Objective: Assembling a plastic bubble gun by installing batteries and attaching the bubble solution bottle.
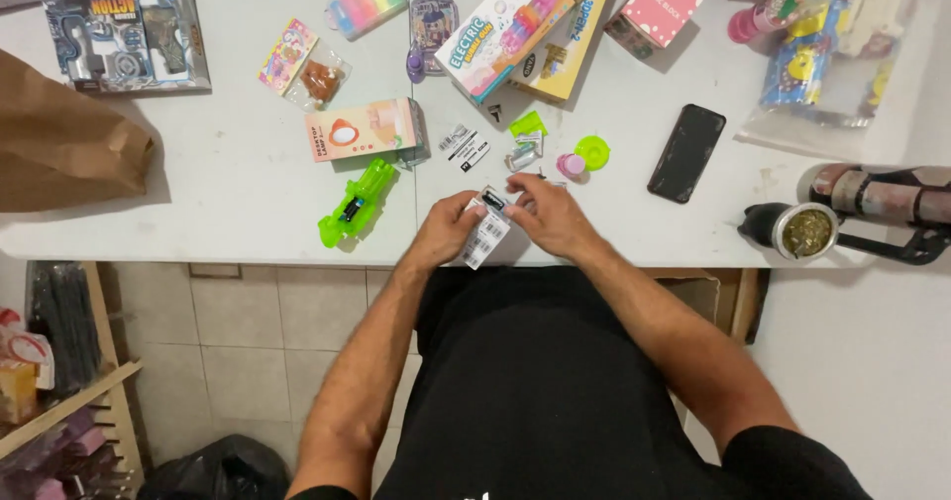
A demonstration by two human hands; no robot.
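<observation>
The thing between my hands was a small flat blister pack [486, 226] — a white card with dark barcode-like print and a black patch near its upper end. Whatever sat under the clear front was too small for me to make out. Its long axis ran at a slant, the upper end tipped away from me and to the right, the lower end toward my body and to the left. It sat at the near edge of the white table [228, 178], right in front of my chest.

My left hand [446, 230] was curled around the pack's left edge, fingers closed on it. My right hand [551, 215] pinched the upper right end, thumb and fingertips bent onto the card.

Just beyond my fingers lay small loose pieces — a round pink cap [571, 165], a bright green disc [592, 152] and a little silver wrapper [522, 153]. To the left, near my left hand, a lime green toy gun [358, 202] lay on a slant, with a pink boxed lamp [364, 129] behind it. A black phone [686, 152] lay well off to the right.
</observation>
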